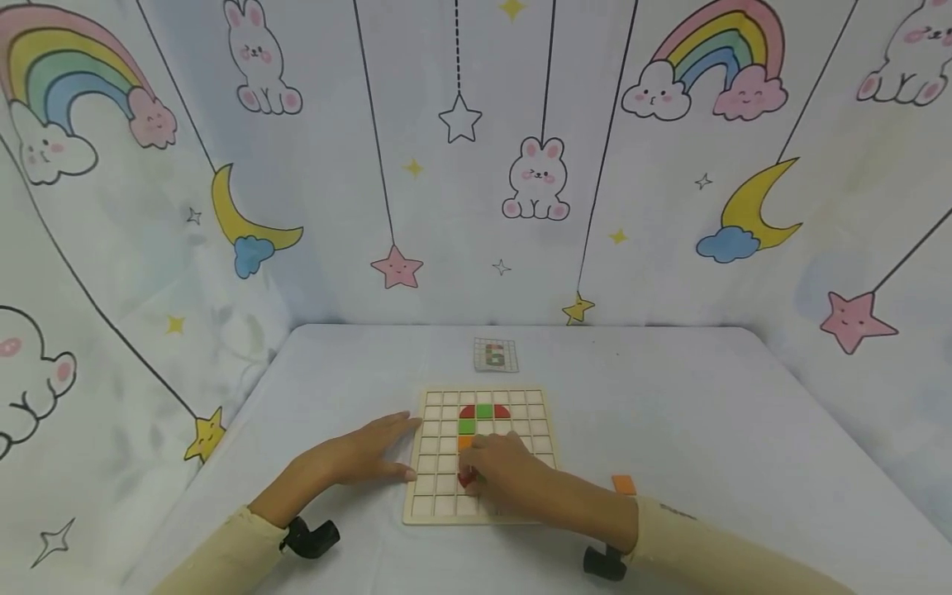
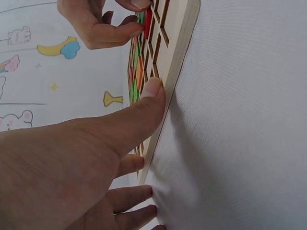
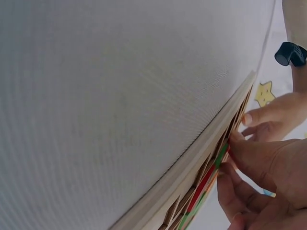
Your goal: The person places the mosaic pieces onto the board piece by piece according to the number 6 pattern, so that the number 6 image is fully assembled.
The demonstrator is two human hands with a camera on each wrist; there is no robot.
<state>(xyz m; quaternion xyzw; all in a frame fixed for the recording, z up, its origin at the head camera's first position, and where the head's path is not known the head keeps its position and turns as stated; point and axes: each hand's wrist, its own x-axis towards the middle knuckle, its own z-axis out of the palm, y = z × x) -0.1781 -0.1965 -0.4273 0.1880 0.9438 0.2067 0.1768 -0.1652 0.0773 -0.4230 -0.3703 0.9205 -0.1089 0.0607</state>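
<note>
A wooden grid board (image 1: 435, 504) lies on the white table. Red, green and orange tiles sit in several of its squares, among them a green tile (image 1: 485, 411) in the top row. My right hand (image 1: 513, 471) is over the board's lower middle, its thumb and finger pinching a red quarter-round tile (image 1: 465, 480) at a square. That red tile (image 2: 147, 23) also shows by the fingertips in the left wrist view. My left hand (image 1: 372, 450) rests against the board's left edge, fingers extended and thumb (image 2: 152, 88) on the rim. The right hand hides part of the grid.
Behind the board lies a small pattern card (image 1: 495, 355) with a coloured figure on a grid. A loose orange tile (image 1: 623, 484) lies on the table to the right, just beyond the right forearm. Printed cloth walls surround the table (image 1: 357, 364).
</note>
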